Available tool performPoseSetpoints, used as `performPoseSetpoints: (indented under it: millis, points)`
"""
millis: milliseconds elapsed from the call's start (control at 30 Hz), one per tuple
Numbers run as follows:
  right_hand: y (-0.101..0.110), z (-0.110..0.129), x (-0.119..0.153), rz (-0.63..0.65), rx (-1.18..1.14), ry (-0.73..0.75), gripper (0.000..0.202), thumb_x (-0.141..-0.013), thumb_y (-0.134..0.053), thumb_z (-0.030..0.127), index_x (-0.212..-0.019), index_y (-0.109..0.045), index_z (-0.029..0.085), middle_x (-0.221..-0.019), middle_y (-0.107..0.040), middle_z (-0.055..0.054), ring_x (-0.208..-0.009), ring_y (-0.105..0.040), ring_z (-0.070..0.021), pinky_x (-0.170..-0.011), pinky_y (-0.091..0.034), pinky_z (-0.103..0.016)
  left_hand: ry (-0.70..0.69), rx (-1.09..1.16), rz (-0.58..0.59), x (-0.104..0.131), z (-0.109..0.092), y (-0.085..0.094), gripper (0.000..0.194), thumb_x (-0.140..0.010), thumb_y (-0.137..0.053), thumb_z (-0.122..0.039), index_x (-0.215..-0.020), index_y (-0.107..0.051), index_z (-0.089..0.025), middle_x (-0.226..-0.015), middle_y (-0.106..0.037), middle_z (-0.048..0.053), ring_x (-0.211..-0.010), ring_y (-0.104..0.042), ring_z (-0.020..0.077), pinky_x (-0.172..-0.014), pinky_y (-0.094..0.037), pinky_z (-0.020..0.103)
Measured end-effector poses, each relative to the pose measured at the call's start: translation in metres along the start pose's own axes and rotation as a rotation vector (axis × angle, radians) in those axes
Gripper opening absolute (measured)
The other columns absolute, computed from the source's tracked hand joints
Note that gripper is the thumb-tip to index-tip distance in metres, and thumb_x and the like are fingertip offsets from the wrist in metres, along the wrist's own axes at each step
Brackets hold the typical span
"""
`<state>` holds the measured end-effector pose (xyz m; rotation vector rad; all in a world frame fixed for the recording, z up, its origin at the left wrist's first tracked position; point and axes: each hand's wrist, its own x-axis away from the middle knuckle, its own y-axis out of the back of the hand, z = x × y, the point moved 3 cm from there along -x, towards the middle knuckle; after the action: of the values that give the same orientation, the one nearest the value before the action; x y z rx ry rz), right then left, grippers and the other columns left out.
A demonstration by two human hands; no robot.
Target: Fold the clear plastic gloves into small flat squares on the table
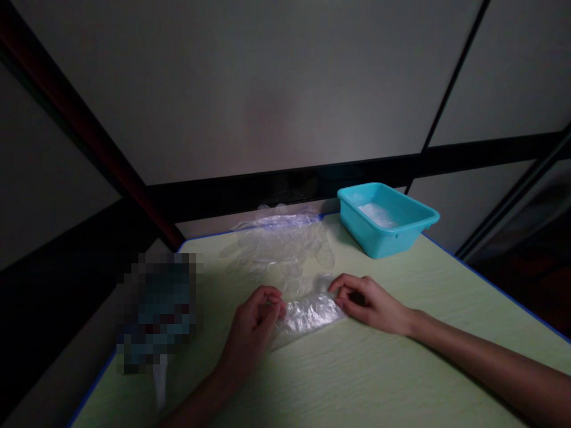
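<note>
Nearest the camera, two bare forearms reach in over the pale green surface, which has a thin blue edge. The left hand sits just left of centre, fingers curled inward, its grip pinched on the near-left end of a folded clear plastic piece. The right hand comes in from the right side, its fingertips bent down and pressing on the far-right end of the same piece; the thumb is hidden under the fingers, so I cannot tell whether it pinches the plastic or only pins it. The plastic piece lies flat on the surface between the two hands, slanting from lower left to upper right, crinkled and catching the light.

To the left, at the surface's edge, stands a blurred-out patch (what it covers cannot be made out).

Just beyond the hands lies a loose heap of clear plastic gloves, their finger shapes spread toward the camera, its near edge close to the folded piece; whether they touch is unclear.

Farther back and to the right, at the far corner, a turquoise plastic tub rests on the surface, well apart from the hands, with something pale and clear inside it.

Behind everything rise dim grey wall panels with dark framing.
</note>
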<state>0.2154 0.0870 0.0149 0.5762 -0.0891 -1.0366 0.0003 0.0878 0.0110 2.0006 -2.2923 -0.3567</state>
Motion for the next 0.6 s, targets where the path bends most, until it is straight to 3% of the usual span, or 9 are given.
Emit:
performPoseSetpoints:
  millis: [600]
  points:
    - [-0.0013, -0.0032, -0.0030, -0.054, 0.002, -0.037, 0.017, -0.081, -0.044, 0.015, -0.096, -0.049, 0.013, -0.058, -0.044, 0.005, -0.049, -0.038, -0.0080, -0.045, -0.030, -0.018, -0.015, -0.035, 0.027, -0.0019, 0.0001, 0.0000, 0.008, -0.074, -0.052, -0.024, -0.080, -0.053, -0.018, -0.067, -0.057, -0.002, -0.060, -0.061, 0.0162, -0.056, -0.044, 0.024]
